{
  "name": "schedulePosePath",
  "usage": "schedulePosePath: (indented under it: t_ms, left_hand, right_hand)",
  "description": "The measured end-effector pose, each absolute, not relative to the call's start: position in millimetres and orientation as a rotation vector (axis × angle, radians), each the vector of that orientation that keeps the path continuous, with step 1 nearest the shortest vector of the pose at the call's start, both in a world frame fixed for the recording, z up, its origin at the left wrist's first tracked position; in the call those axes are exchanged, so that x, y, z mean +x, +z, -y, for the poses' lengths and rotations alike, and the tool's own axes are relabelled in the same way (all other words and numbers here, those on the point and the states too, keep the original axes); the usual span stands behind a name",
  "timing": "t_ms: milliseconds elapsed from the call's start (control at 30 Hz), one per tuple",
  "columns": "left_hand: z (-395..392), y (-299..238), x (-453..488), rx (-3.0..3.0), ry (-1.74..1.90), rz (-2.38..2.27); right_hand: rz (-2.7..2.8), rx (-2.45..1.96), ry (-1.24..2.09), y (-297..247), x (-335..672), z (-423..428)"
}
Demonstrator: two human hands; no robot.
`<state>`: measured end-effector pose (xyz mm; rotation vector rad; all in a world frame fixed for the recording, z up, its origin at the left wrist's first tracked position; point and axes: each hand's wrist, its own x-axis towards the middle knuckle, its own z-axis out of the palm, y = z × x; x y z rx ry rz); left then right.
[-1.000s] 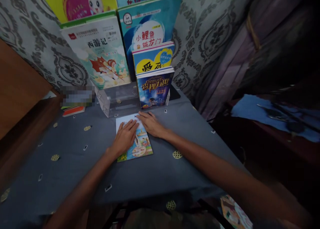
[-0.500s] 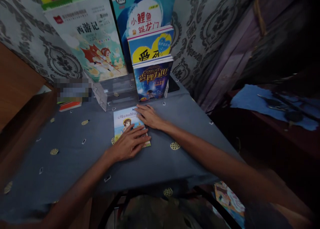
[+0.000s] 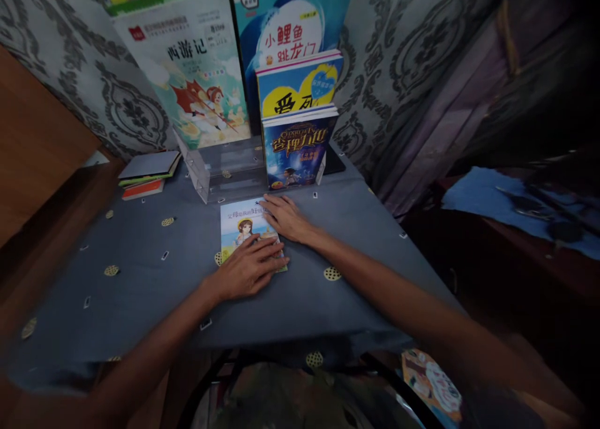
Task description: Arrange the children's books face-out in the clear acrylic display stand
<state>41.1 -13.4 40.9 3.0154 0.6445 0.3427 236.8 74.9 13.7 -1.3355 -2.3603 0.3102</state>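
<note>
A thin paperback book (image 3: 237,219) with a girl in a yellow hat on its cover lies flat on the grey tablecloth (image 3: 154,304). Across its lower right part rests my left hand (image 3: 250,266), fingers stretched out and slightly spread. My right hand (image 3: 285,217) lies flat over the book's upper right edge, its fingers extended. Neither hand grips anything. Part of the cover picture and title is hidden beneath the fingers.
Behind the book, a clear acrylic stand (image 3: 199,172) holds a white-green book (image 3: 187,72), a tall blue book (image 3: 290,16) and a dark blue book (image 3: 297,151). A small book stack (image 3: 150,169) lies at left. Blue cloth (image 3: 492,204) lies on a surface at right.
The view has shifted a little, so the table and books sit slightly further right. Both hands keep their places on the book.
</note>
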Motion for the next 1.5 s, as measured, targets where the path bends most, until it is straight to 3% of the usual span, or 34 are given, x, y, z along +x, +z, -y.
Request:
schedulePosePath:
  t_ms: [333, 667, 867, 1500]
  left_hand:
    - [17, 42, 38, 3.126, 0.482, -0.525]
    - [20, 30, 10, 2.733, 0.778, -1.162]
    - [20, 19, 2, 2.577, 0.726, -1.451]
    - [23, 18, 3, 2.532, 0.567, -1.640]
  right_hand:
    - [2.414, -1.354, 0.267, 19, 237, -53]
    - [2.454, -1.215, 0.269, 27, 225, -3]
    - [2.531, -1.015, 0.328, 26, 203, 21]
    - [2.402, -1.267, 0.381, 3, 235, -13]
